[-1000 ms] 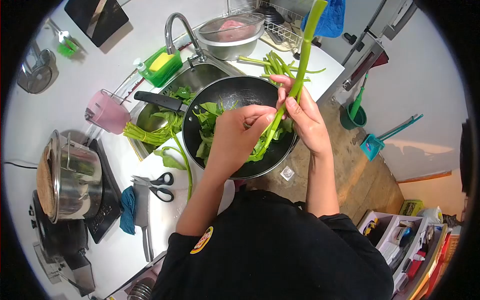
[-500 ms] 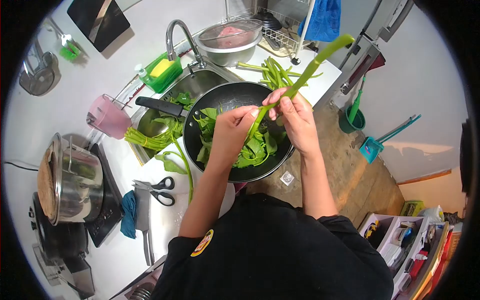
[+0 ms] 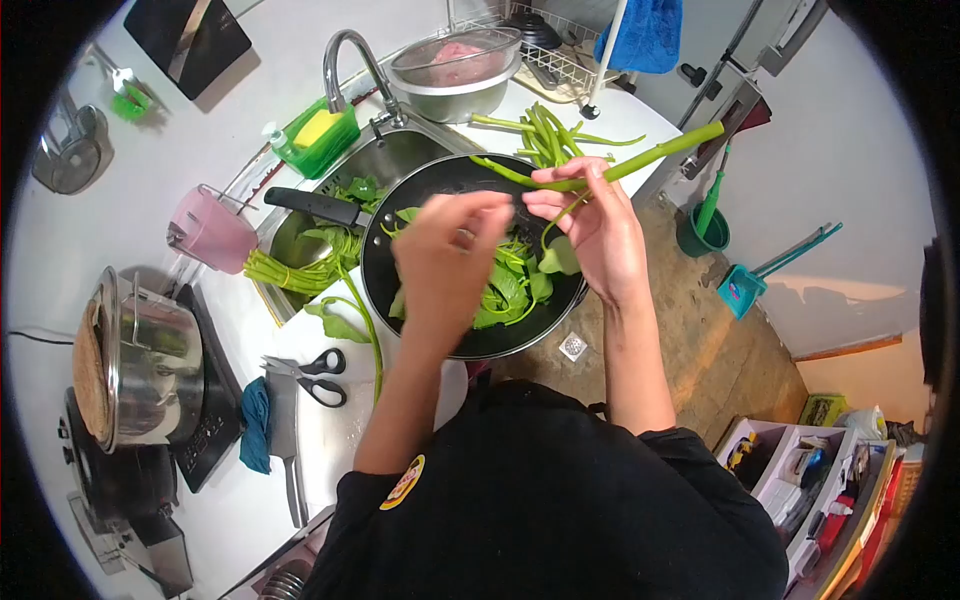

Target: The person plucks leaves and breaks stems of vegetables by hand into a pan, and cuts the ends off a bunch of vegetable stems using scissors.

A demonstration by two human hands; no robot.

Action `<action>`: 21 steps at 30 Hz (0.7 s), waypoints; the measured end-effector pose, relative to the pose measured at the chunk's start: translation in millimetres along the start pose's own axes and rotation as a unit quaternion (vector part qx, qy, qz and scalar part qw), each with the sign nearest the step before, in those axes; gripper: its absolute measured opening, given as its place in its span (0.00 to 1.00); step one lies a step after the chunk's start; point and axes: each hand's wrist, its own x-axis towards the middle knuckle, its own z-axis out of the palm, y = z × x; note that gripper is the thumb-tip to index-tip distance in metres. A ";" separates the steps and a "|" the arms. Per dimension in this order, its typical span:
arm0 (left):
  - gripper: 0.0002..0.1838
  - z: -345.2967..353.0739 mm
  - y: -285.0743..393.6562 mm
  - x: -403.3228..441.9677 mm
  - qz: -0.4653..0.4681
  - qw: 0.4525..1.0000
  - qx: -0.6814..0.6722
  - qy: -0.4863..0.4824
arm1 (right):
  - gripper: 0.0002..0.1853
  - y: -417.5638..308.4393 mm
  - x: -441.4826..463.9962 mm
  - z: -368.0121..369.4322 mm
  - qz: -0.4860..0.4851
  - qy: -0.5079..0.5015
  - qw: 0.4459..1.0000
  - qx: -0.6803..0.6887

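Observation:
My right hand (image 3: pixel 598 235) grips a long, thick green vegetable stem (image 3: pixel 665 150) between thumb and fingers. The stem lies nearly level above the wok's far rim, and a thin stalk with a leaf (image 3: pixel 562 256) hangs beneath that hand. My left hand (image 3: pixel 452 265), smeared by motion, is over the left part of the black wok (image 3: pixel 440 187), apart from the stem. Its fingers look bent, but whether they hold anything is unclear. Torn green leaves (image 3: pixel 510 295) lie in the wok, partly hidden by my left hand.
Behind the wok lies a pile of bare stems (image 3: pixel 550 135). A bundle of greens (image 3: pixel 295 270) rests in the sink (image 3: pixel 400 150). Scissors (image 3: pixel 318 375) and a knife (image 3: pixel 287 440) lie left of my arm, near a steel pot (image 3: pixel 160 360).
My left hand has let go of the stem and moved left and down. The stem in my right hand has swung from steeply slanted to nearly level.

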 end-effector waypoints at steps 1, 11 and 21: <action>0.06 8.4 2.9 -4.1 0.019 0.999 -0.023 -0.020 | 0.16 0.6 -0.6 3.1 0.009 -0.006 0.999 0.037; 0.06 35.7 -9.3 -11.3 0.086 0.996 0.035 -0.014 | 0.23 1.4 -8.4 16.0 -0.023 0.017 1.000 0.004; 0.08 33.5 -21.7 -3.8 -0.172 0.939 -0.285 -0.090 | 0.20 16.1 -16.2 18.7 -0.035 -0.029 0.987 -0.155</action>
